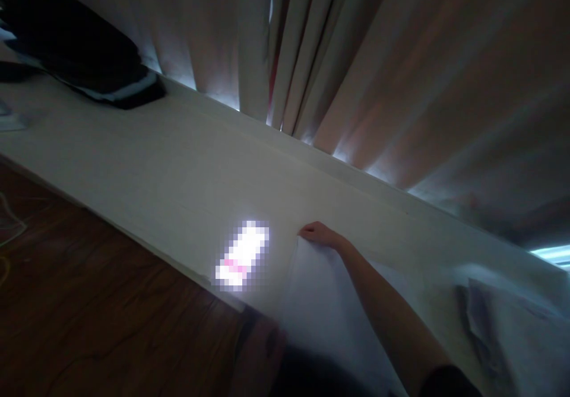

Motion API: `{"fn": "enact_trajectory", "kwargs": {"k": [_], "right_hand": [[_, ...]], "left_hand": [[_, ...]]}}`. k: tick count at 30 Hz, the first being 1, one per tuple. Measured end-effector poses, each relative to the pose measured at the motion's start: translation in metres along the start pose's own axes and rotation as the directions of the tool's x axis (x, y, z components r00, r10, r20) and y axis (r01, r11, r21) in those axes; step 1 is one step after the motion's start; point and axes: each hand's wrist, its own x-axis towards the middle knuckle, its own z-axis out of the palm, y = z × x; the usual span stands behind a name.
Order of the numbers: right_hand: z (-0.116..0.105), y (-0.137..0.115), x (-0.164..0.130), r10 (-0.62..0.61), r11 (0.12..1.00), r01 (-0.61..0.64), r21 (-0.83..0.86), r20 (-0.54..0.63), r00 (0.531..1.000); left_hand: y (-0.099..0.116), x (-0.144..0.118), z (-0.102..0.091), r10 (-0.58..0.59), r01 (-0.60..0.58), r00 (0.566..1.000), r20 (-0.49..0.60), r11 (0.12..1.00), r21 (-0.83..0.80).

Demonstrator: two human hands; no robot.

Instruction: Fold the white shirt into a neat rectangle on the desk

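Note:
My right hand reaches in from the lower right, its fingers closed on the upper corner of a white sheet. The sheet hangs below the hand and spreads toward me; whether it is cloth or paper I cannot make out. Low in the view, by the sheet's near left edge, a dim blurred shape looks like my left hand, its fingers smeared in shadow. To the left of the sheet, a phone with a bright, pixelated screen lies on the long white table.
Dark folded clothes are piled at the far left. A pale object, possibly an iron, stands at the left edge. Blurred grey-white fabric lies at the right. Long curtains hang behind the table; brown flooring shows in front.

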Motion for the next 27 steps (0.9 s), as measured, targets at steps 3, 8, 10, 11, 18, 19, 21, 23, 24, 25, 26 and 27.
{"fn": "enact_trajectory", "kwargs": {"k": [3, 8, 10, 11, 18, 19, 21, 23, 24, 25, 26, 27], "right_hand": [[0.001, 0.001, 0.001, -0.079, 0.997, 0.078, 0.026, 0.06, 0.995], [-0.001, 0.002, -0.003, -0.199, 0.98, 0.193, 0.055, 0.134, 0.971], [-0.003, 0.001, -0.004, -0.237, 0.972, 0.232, 0.048, 0.17, 0.957], [-0.004, 0.0, -0.004, -0.252, 0.968, 0.249, 0.038, 0.187, 0.949], [-0.008, -0.023, 0.014, -0.21, 0.937, 0.278, -0.213, 0.292, 0.933], [-0.007, -0.028, 0.017, -0.189, 0.925, 0.268, -0.268, 0.289, 0.939], [-0.007, -0.038, 0.02, -0.149, 0.898, 0.24, -0.368, 0.258, 0.955], [-0.006, -0.045, 0.021, -0.119, 0.87, 0.202, -0.45, 0.206, 0.971], [-0.005, -0.048, 0.021, -0.108, 0.856, 0.182, -0.484, 0.177, 0.978], [-0.004, -0.049, 0.021, -0.1, 0.843, 0.162, -0.513, 0.147, 0.984], [-0.004, -0.05, 0.02, -0.093, 0.833, 0.145, -0.534, 0.124, 0.988], [-0.003, -0.05, 0.019, -0.087, 0.825, 0.13, -0.551, 0.104, 0.991]], "left_hand": [[-0.001, 0.007, 0.003, 0.001, -0.002, 1.0, -0.013, 1.0, -0.02], [-0.006, 0.014, 0.01, 0.008, -0.009, 0.999, -0.041, 0.999, -0.033], [-0.009, 0.015, 0.012, 0.012, -0.013, 0.999, -0.048, 1.0, -0.027], [-0.011, 0.015, 0.013, 0.016, -0.017, 0.999, -0.049, 1.0, -0.024], [-0.018, 0.017, 0.018, 0.016, -0.018, 0.998, -0.066, 1.0, -0.018], [-0.019, 0.017, 0.019, 0.019, -0.02, 0.998, -0.066, 1.0, -0.022], [-0.02, 0.017, 0.021, 0.025, -0.027, 0.998, -0.064, 0.999, -0.031], [-0.022, 0.017, 0.023, 0.027, -0.029, 0.998, -0.059, 0.999, -0.037], [-0.022, 0.016, 0.023, 0.028, -0.03, 0.998, -0.052, 0.999, -0.038], [-0.024, 0.016, 0.023, 0.03, -0.032, 0.999, -0.043, 0.999, -0.04], [-0.025, 0.016, 0.023, 0.033, -0.034, 0.999, -0.034, 0.999, -0.04], [-0.026, 0.015, 0.023, 0.036, -0.037, 0.999, -0.024, 0.998, -0.041]]}}
